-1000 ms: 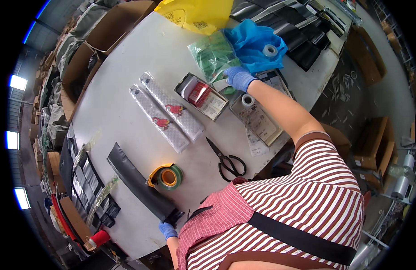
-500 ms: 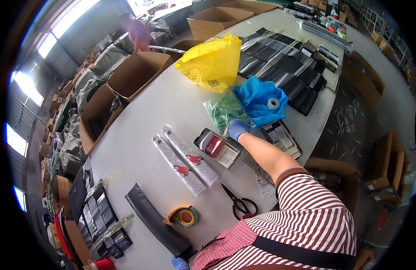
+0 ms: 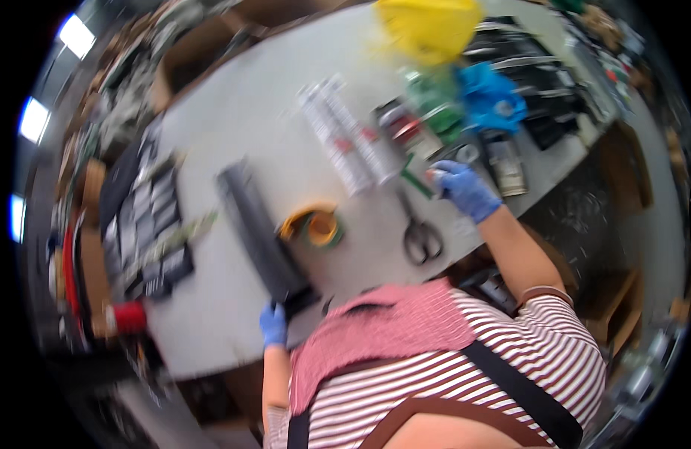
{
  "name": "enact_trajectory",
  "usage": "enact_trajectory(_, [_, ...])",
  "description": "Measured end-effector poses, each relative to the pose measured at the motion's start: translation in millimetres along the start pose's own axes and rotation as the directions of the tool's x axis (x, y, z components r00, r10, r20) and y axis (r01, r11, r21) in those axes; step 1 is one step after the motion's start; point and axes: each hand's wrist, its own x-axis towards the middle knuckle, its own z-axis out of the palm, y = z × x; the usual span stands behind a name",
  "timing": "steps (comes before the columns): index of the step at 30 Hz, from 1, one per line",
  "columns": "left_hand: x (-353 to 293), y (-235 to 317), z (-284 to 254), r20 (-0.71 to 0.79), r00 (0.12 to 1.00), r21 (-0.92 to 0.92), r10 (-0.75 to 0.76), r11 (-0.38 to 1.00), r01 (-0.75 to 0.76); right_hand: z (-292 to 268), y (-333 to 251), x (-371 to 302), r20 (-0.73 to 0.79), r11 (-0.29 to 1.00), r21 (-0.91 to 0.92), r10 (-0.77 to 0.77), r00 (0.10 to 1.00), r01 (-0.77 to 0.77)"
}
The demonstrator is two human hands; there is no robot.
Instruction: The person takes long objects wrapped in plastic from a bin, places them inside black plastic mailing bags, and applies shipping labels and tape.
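My right hand (image 3: 466, 191), in a blue glove, is bent with its fingertips closed at a thin green strip (image 3: 417, 178), blurred by motion. Below that strip lie black-handled scissors (image 3: 420, 238). At the near edge of the table, my gloved left hand (image 3: 273, 325) grips the near end of a long, narrow black plastic bag (image 3: 257, 224); its fingers are partly blurred. Between the hands rests a roll of tape in a yellow-orange dispenser (image 3: 315, 226). Two clear-wrapped rolls with red prints (image 3: 345, 138) lie side by side farther off.
A small open box with red contents (image 3: 407, 127) stands beside a clear bag of green pieces (image 3: 437, 101). Beyond are a blue bag (image 3: 491, 97), a yellow bag (image 3: 427, 26) and black packets (image 3: 529, 75). Taped black packets (image 3: 154, 232) lie left, near a red spool (image 3: 127, 317).
My right hand has drawn back from the bag of green pieces toward me, and a green strip now shows at its fingertips. My left hand stays at the black bag's end. The view has tilted down.
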Motion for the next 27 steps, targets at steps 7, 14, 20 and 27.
enact_trajectory(7, [-1, 14, -10, -0.342, 0.720, 0.288, 0.604, 0.796, -0.532, 174, 28, -76, 0.134, 0.980, 0.007, 0.198, 0.971, -0.201])
enact_trajectory(14, [13, 11, -31, -0.196, 0.648, 0.208, 0.736, 0.677, -0.706, 297, 111, -85, 0.382, 0.948, -0.275, 0.259, 0.887, -0.158])
enact_trajectory(20, [27, 29, -35, -0.113, 0.543, 0.105, 0.832, 0.554, -0.826, 337, 160, -74, 0.058, 0.944, -0.130, 0.311, 0.949, -0.302])
enact_trajectory(27, [31, 19, -49, -0.109, 0.530, 0.166, 0.841, 0.541, -0.825, 388, 177, -60, -0.297, 0.980, 0.106, 0.190, 0.936, -0.166])
